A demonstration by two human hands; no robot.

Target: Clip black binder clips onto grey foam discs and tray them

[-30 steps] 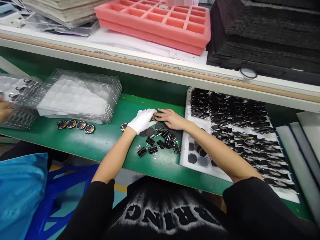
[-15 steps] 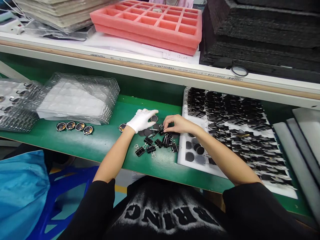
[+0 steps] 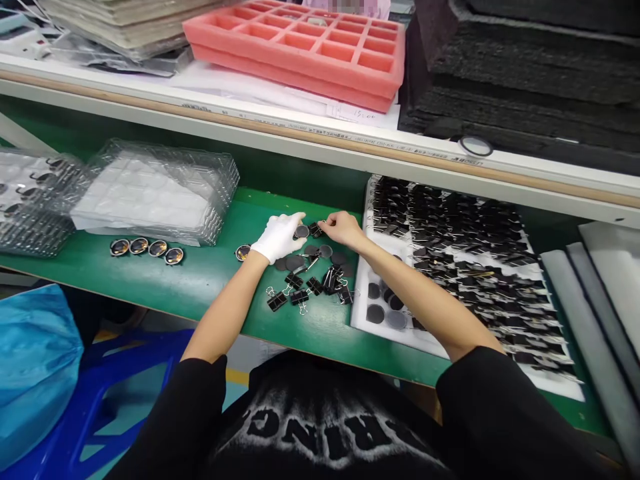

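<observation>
Clip [image 3: 315,230] (partly hidden) in right fingers [image 3: 330,225]

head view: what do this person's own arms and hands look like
The left hand wears a white glove reaching about the wrist; the right hand is bare. Both arms have loose black sleeves, ending near the elbows, with no visible markings; the forearms are uncovered.

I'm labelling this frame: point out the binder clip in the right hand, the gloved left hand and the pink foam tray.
Held binder clip [image 3: 315,230]: head view, on its black body.
Gloved left hand [image 3: 278,236]: head view, on the hand's back.
Pink foam tray [image 3: 295,69]: head view, on its front wall.
</observation>
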